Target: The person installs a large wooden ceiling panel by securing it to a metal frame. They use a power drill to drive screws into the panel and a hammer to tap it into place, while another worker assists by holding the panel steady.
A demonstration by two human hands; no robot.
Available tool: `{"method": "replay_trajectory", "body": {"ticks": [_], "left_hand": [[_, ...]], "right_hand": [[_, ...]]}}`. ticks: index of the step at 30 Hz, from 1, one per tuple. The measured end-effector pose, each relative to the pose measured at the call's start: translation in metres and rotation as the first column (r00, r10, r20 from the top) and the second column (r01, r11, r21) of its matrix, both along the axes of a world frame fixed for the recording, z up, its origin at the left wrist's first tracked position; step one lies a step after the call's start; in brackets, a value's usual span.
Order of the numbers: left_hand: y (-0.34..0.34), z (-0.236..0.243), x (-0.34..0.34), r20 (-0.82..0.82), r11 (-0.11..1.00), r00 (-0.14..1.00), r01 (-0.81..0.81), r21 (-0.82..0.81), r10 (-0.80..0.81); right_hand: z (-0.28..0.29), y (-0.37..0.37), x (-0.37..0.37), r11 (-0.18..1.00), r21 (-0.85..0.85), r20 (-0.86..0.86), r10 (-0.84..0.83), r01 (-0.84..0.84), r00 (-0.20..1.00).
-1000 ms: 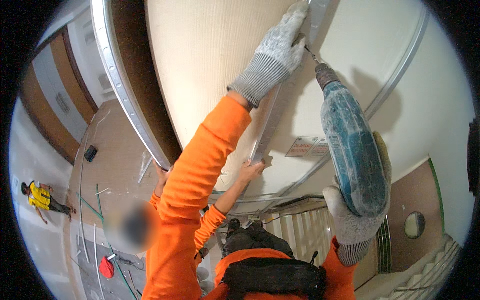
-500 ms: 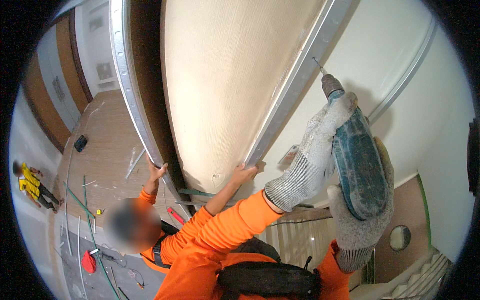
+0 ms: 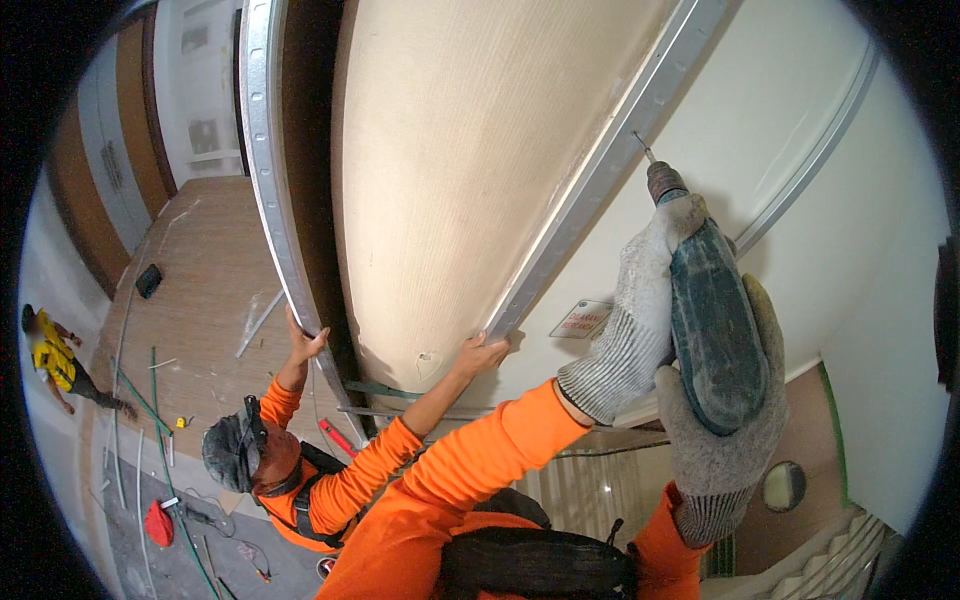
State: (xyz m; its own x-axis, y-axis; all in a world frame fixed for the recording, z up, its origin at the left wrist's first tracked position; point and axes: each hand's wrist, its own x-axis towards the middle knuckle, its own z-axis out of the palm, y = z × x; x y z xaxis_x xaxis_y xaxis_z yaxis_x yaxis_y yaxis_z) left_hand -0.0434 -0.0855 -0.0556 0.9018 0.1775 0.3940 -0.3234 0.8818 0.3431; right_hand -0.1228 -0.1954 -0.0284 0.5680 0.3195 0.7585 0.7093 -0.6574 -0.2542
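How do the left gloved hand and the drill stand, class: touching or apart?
Touching. The head view shows the left gloved hand wrapped over the front of the drill, just behind the chuck, with no gap showing between them.

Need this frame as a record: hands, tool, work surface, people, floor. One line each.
left hand: gloved, around the front of the drill, behind the chuck
right hand: gloved, gripping the drill at the rear
bit: tip at the right metal strip; contact unclear
panel: pale, wood-grained, between two metal strips
co-worker: orange sleeves, one bare hand on each strip
bystander: yellow vest, far left
floor: brown boards, a red item, green rods
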Motion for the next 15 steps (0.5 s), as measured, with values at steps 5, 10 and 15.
{"method": "replay_trajectory", "body": {"ticks": [5, 10, 15], "left_hand": [[-0.002, -0.003, 0.008, 0.048, 0.996, 0.999, 0.018, -0.085, -0.014], [0.0, 0.007, 0.016, 0.014, 0.983, 0.999, 0.034, -0.181, -0.032], [-0.003, 0.017, 0.0, 0.067, 0.978, 0.997, 0.042, -0.206, -0.029]], "right_hand": [[0.008, 0.007, -0.003, 0.994, 0.072, -0.116, 0.092, -0.084, 0.989], [0.009, 0.009, -0.002, 0.987, 0.071, -0.09, 0.15, -0.144, 0.985], [0.011, 0.003, -0.001, 0.986, 0.07, -0.099, 0.155, -0.148, 0.983]]}}
